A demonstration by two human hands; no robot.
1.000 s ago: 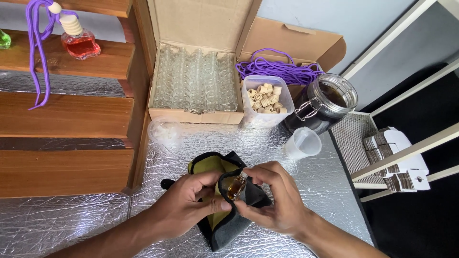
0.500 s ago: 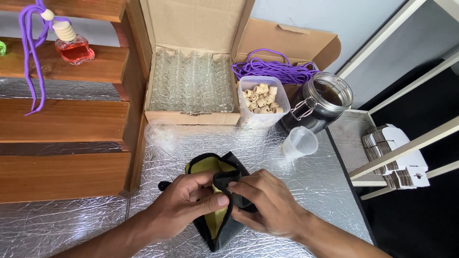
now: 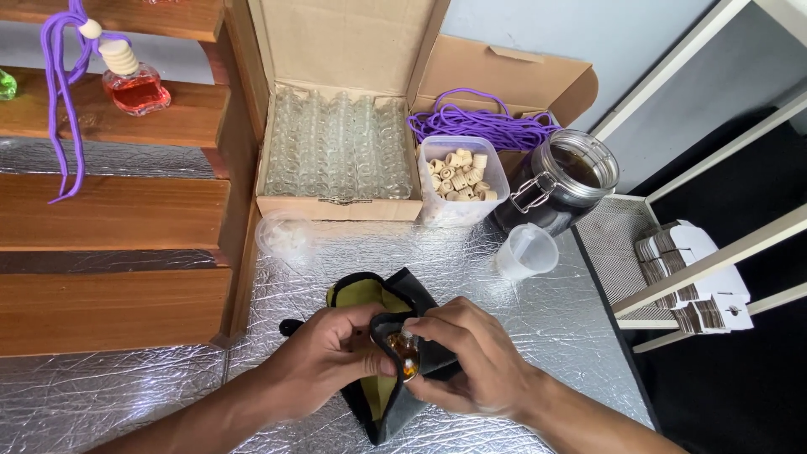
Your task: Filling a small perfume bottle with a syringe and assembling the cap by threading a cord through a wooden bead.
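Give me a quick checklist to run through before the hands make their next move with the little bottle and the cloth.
1. Small bottle held by both hands: ok, the left hand and the right hand pinch it between them.
2. Black cloth with yellow lining around the bottle: ok, it lies under and partly over it.
3. Bottle filled: ok, amber liquid shows inside.
4. Bottle stoppered: cannot tell, fingers hide the top.
5. Plastic cup out of the way: ok, it stands apart, near the dark jar.
6. Tub of wooden caps stocked: ok, caps show inside.
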